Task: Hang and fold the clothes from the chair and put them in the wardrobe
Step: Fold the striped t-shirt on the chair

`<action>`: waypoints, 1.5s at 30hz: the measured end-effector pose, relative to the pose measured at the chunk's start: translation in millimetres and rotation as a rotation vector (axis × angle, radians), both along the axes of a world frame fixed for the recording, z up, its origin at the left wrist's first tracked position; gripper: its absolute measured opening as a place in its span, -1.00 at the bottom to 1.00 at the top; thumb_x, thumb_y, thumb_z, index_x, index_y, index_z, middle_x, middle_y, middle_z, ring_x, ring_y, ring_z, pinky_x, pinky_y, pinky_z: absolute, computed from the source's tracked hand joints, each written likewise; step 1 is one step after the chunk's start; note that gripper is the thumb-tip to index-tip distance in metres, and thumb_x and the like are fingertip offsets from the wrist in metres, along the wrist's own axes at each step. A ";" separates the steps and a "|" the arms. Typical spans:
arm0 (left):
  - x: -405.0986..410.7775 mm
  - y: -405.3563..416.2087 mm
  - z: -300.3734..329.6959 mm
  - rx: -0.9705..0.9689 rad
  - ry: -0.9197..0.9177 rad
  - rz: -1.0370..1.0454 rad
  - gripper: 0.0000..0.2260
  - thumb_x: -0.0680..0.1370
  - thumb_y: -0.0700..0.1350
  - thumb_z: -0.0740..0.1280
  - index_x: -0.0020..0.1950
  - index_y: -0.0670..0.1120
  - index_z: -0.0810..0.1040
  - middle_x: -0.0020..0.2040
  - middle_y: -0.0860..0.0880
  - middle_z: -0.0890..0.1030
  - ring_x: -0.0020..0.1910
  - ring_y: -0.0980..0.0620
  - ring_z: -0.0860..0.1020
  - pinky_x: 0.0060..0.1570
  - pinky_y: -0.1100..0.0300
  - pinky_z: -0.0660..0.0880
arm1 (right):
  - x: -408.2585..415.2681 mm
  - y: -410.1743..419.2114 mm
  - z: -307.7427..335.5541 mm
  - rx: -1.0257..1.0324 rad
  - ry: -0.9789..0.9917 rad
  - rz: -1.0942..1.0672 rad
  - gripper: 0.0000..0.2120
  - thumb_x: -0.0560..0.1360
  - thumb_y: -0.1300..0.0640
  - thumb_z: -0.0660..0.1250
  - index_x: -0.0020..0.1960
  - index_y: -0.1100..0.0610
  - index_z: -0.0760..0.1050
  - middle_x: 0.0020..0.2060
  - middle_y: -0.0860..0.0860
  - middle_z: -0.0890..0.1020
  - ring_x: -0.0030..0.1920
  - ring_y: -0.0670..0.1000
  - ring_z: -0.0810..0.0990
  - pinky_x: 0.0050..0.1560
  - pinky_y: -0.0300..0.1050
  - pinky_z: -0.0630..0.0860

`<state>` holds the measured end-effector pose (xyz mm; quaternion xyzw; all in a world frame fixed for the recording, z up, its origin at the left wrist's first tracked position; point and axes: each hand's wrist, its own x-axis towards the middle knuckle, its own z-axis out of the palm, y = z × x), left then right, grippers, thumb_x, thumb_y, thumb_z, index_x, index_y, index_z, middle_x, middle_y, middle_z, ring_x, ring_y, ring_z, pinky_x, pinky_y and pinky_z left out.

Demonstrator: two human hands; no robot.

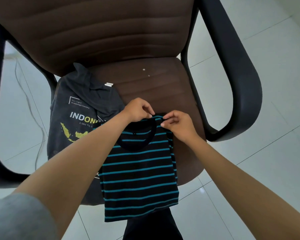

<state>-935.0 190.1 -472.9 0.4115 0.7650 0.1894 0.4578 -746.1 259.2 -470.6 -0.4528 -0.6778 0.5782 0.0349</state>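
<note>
Both of my grips are pinched on the collar of the striped shirt (139, 172): left hand (139, 110) at its left side, right hand (176, 124) at its right. Below the grips, the shirt lies folded narrow on the brown chair seat (156, 84), hem overhanging the front edge. Left of my left grip lies a grey printed shirt (73, 108).

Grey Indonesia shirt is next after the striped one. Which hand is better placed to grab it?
Left, probably. The left hand sits right beside the grey shirt on the seat's left side; the right hand is across the striped shirt. Both pinch its collar now.
</note>
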 end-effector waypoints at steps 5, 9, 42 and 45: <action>-1.4 1.6 7.4 0.049 0.012 -0.020 -0.90 0.42 -0.31 0.44 -0.13 -0.15 0.68 -0.30 0.08 0.58 -0.28 0.18 0.52 -0.22 0.44 0.43 | 2.5 -4.6 -2.0 0.090 0.087 0.006 -0.74 0.42 0.34 0.44 -0.26 0.00 0.56 -0.28 -0.07 0.61 -0.28 -0.21 0.55 -0.11 -0.32 0.53; -13.4 -8.2 12.3 0.001 0.039 -0.095 -0.84 0.46 -0.37 0.36 -0.15 -0.14 0.66 -0.24 0.03 0.61 -0.26 0.20 0.53 -0.20 0.43 0.47 | 7.6 -5.1 -1.7 0.065 0.084 -0.024 -0.77 0.49 0.33 0.36 -0.20 0.02 0.58 -0.22 -0.07 0.62 -0.17 -0.12 0.61 -0.05 -0.26 0.58; -4.3 -51.7 -4.7 0.002 0.299 0.000 -0.90 0.53 -0.08 0.32 -0.03 0.08 0.61 0.02 0.12 0.54 0.07 0.07 0.50 0.22 -0.01 0.30 | -16.9 -18.1 -16.7 0.162 -0.031 -0.002 -0.89 0.46 0.30 0.41 -0.08 0.12 0.64 -0.09 0.00 0.63 -0.09 -0.09 0.59 -0.08 -0.43 0.45; -6.0 -64.1 2.5 -0.008 0.418 -0.046 -0.85 0.55 -0.01 0.27 0.04 0.10 0.61 0.14 0.07 0.51 0.19 0.02 0.44 0.27 -0.05 0.16 | -15.9 -20.5 -15.3 0.192 -0.049 -0.002 -0.88 0.47 0.29 0.41 -0.01 0.15 0.64 -0.03 0.02 0.62 -0.06 -0.08 0.58 -0.04 -0.42 0.45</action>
